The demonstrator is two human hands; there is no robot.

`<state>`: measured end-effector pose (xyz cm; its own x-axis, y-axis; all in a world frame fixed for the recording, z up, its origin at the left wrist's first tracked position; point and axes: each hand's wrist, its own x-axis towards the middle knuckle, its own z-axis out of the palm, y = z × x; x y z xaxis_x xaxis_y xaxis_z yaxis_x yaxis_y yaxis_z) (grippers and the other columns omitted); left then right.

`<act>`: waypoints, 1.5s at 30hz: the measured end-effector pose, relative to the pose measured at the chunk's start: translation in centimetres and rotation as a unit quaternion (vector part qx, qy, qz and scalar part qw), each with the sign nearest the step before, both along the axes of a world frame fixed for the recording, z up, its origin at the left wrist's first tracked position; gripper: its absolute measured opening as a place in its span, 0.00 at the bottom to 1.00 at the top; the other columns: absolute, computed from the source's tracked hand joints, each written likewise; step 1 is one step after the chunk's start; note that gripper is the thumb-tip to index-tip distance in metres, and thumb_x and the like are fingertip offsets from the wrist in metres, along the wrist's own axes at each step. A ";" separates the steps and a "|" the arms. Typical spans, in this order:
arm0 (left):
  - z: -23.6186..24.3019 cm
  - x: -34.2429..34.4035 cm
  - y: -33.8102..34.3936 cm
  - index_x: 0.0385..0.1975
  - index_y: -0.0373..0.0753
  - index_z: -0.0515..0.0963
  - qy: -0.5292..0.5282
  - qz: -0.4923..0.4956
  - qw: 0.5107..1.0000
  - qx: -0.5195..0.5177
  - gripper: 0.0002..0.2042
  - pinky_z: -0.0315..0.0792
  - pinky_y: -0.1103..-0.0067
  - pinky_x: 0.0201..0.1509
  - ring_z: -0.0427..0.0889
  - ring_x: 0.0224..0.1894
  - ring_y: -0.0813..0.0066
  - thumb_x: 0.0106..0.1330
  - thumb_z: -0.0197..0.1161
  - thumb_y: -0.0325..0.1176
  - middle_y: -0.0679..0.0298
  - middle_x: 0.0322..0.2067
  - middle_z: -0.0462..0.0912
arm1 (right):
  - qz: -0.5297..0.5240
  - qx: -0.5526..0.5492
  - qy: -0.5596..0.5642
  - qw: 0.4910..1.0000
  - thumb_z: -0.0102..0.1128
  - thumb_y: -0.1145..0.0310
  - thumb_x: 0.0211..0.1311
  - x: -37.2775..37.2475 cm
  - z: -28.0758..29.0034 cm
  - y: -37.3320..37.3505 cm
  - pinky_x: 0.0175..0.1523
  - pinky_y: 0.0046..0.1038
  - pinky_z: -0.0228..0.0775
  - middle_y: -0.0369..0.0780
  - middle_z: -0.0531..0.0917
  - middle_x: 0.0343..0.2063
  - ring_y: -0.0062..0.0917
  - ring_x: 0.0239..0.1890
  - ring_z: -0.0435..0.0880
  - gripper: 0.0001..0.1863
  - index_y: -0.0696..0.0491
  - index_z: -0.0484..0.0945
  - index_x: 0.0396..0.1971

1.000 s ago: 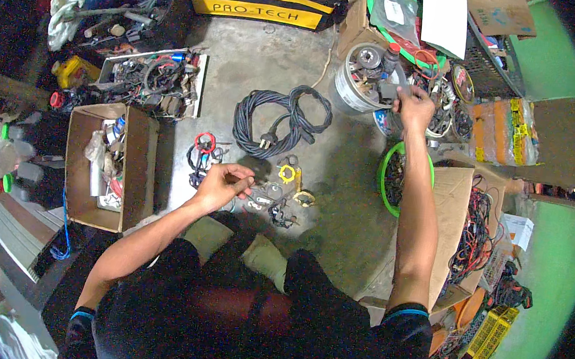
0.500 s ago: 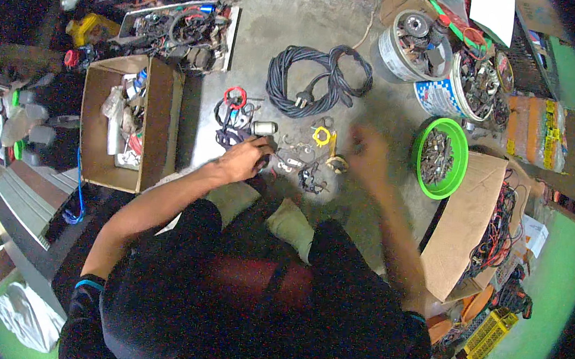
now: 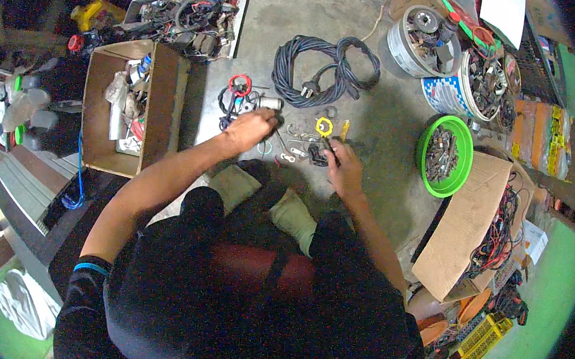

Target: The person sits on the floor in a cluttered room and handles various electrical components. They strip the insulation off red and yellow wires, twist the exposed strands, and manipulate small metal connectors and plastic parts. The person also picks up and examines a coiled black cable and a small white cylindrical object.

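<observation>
Head view. The operator works over a bare concrete floor (image 3: 267, 2). The left hand (image 3: 251, 129) is set low with fingers curled, just beside a metallic cylinder (image 3: 271, 103); from where I stand, I cannot tell whether anything is gripped. The right hand (image 3: 346, 170) has thumb and fingers bent inward next to a dark part (image 3: 317, 157); whether it grips that part is unclear.

Location of loose parts: on the floor, between and around the hands. They include a yellow lobed ring (image 3: 324, 127), a red ring (image 3: 240, 85) and a small silver fitting (image 3: 297, 152). A coiled dark cable (image 3: 286, 67) with its plug lies beyond them.

Status, by my judgement: partly complete. Contained: small metal pieces in the green basin (image 3: 465, 167), mixed parts in the grey bucket (image 3: 407, 50), and wires (image 3: 498, 233) in the right-hand cardboard box (image 3: 457, 232). Remaining: the loose parts between the hands.
</observation>
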<state>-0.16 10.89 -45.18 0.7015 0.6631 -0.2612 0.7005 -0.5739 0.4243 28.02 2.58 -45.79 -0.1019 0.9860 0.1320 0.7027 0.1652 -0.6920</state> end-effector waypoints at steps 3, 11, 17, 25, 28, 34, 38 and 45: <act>1.0 -0.3 0.8 0.51 0.38 0.73 -0.025 0.018 0.999 -0.010 0.18 0.75 0.66 0.47 0.78 0.46 0.54 0.59 0.55 0.28 0.52 0.42 0.76 | -0.110 -0.043 0.083 0.990 0.61 0.76 0.53 0.7 0.0 -0.9 0.37 0.26 0.74 0.41 0.81 0.34 0.29 0.33 0.82 0.14 0.55 0.77 0.41; 0.9 1.5 -2.2 0.43 0.36 0.76 -0.027 -0.045 0.996 0.079 0.15 0.72 0.67 0.52 0.75 0.52 0.57 0.54 0.57 0.28 0.55 0.48 0.74 | 0.041 -0.020 -0.142 0.989 0.62 0.74 0.52 2.1 0.7 -4.4 0.46 0.31 0.74 0.44 0.78 0.42 0.38 0.43 0.79 0.16 0.55 0.76 0.43; 0.3 0.9 -2.7 0.42 0.35 0.76 0.016 -0.044 0.995 0.091 0.14 0.69 0.67 0.55 0.74 0.53 0.60 0.56 0.56 0.30 0.56 0.47 0.75 | 0.066 -0.003 -0.039 0.997 0.63 0.73 0.51 0.7 0.2 -4.6 0.49 0.35 0.71 0.45 0.76 0.43 0.42 0.46 0.77 0.17 0.55 0.76 0.43; -0.4 -0.5 -2.2 0.38 0.35 0.76 -0.057 -0.016 0.998 0.002 0.13 0.65 0.69 0.54 0.75 0.49 0.61 0.50 0.60 0.25 0.58 0.41 0.77 | 0.052 -0.029 -0.042 0.997 0.63 0.73 0.50 0.1 0.6 -4.3 0.47 0.36 0.70 0.44 0.76 0.39 0.40 0.42 0.76 0.14 0.56 0.78 0.40; -0.2 -0.6 -2.3 0.34 0.32 0.75 -0.165 0.076 0.982 -0.055 0.12 0.67 0.65 0.48 0.77 0.42 0.54 0.48 0.61 0.22 0.54 0.34 0.77 | 0.056 0.026 -0.038 0.997 0.61 0.75 0.50 -0.8 2.0 -2.8 0.46 0.38 0.70 0.42 0.76 0.39 0.39 0.41 0.77 0.12 0.55 0.78 0.38; 1.6 1.2 -2.5 0.39 0.30 0.76 -0.236 0.249 0.912 -0.225 0.08 0.72 0.71 0.42 0.79 0.34 0.60 0.62 0.54 0.21 0.52 0.32 0.81 | 0.159 0.026 -0.132 0.978 0.61 0.71 0.52 -4.3 3.4 1.4 0.46 0.36 0.67 0.41 0.77 0.36 0.36 0.42 0.75 0.10 0.56 0.78 0.35; 2.0 1.6 -3.0 0.43 0.29 0.76 -0.318 0.296 0.827 -0.357 0.09 0.71 0.76 0.38 0.76 0.29 0.76 0.68 0.50 0.24 0.60 0.30 0.81 | 0.186 0.020 -0.195 0.963 0.62 0.67 0.52 -4.7 1.5 2.1 0.45 0.34 0.65 0.41 0.78 0.36 0.34 0.43 0.73 0.10 0.56 0.79 0.33; 2.3 1.5 -3.3 0.41 0.32 0.76 -0.388 0.354 0.698 -0.487 0.07 0.74 0.79 0.36 0.77 0.30 0.79 0.66 0.56 0.25 0.65 0.31 0.79 | -0.049 -0.235 0.173 0.955 0.61 0.75 0.56 -4.6 2.6 0.8 0.38 0.29 0.70 0.38 0.80 0.30 0.27 0.33 0.79 0.11 0.57 0.77 0.40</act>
